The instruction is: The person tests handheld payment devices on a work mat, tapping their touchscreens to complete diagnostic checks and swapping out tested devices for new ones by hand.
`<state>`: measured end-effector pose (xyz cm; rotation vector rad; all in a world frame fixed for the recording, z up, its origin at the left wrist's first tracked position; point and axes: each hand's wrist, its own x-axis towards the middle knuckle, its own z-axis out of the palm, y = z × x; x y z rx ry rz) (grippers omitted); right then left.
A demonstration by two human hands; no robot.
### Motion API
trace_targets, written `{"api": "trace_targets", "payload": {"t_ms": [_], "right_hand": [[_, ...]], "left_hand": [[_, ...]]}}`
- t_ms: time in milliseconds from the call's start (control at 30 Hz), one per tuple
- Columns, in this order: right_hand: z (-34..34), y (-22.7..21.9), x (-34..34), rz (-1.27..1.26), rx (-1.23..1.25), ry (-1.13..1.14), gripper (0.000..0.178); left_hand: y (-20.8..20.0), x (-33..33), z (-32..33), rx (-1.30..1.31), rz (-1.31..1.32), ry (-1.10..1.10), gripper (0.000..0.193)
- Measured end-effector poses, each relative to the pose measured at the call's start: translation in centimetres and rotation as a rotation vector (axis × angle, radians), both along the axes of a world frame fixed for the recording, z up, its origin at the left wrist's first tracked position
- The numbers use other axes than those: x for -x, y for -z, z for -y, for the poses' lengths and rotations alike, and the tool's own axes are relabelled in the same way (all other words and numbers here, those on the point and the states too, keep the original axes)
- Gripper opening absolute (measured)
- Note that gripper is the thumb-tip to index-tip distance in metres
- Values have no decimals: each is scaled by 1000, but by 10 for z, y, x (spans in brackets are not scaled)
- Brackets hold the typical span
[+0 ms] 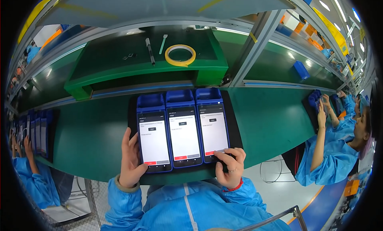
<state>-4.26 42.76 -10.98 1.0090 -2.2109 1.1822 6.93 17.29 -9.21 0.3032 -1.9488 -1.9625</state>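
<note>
Three blue handheld payment terminals lie side by side on a black mat [235,127], screens lit white with a red button at the bottom. At the left terminal [154,149], my left hand [132,159] rests along its left edge, fingers extended, thumb over the lower left of the screen by the red button. The middle terminal [184,143] is untouched. My right hand [231,167] is over the lower end of the right terminal [212,131], index finger on the bottom of its screen near the red button. Its thumb stands apart and the other fingers are partly bent; it holds nothing.
Beyond the terminals, a green raised shelf [119,77] holds a yellow tape roll [180,55], a black marker [150,51] and a pale green small tool [163,44]. A metal post [259,43] rises behind. Co-workers handle terminals at right [331,143] and left [36,179].
</note>
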Motion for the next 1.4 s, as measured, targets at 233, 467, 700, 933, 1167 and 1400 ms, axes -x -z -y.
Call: {"api": "trace_targets", "payload": {"t_ms": [233, 467, 700, 933, 1167, 1400], "right_hand": [[9, -8, -8, -29, -91, -17, 32], [45, -14, -25, -63, -202, -205, 36], [33, -25, -19, 11, -158, -34, 31], [5, -4, -3, 81, -47, 154, 30], [-1, 13, 3, 162, 206, 188, 28], [-4, 13, 3, 118, 245, 165, 29]], "left_hand": [[3, -1, 2, -3, -21, 38, 99], [7, -1, 4, -27, -60, 78, 97], [5, -1, 5, 3, -38, 124, 96], [5, -2, 4, -16, -46, 87, 94], [4, -1, 4, -26, -39, 78, 92], [5, 0, 1, 11, -45, 65, 93]]}}
